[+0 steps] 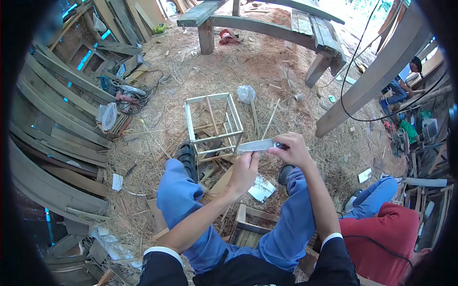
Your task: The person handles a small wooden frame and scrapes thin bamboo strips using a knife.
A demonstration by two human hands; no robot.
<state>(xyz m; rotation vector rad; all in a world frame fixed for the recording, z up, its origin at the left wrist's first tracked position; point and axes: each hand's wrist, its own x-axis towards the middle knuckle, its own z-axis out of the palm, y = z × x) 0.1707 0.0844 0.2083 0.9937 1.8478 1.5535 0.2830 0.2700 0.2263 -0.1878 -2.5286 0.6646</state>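
My right hand (292, 147) is clamped on the handle of a broad-bladed knife (256, 146), which sits out in front of me, over the gap between my knees, its blade pointing to my left. My left hand (244, 170) is at the blade's pointed end, fingers curled in; I can't tell whether they pinch the steel, some thin piece, or nothing. Beyond the knife, a wooden frame of thin strips (233, 112) stands on the littered floor.

To handle this well, I'd want a firm grip on the handle and slow, short movements, with my left thumb and fingertips off the cutting edge (which edge that is, I can't make out from here). Turning the edge away from my blue trousers (177, 193) seems wise, since both thighs lie beneath. I should mind my elbow too: a person in a red top (381, 233) is close by on my right.
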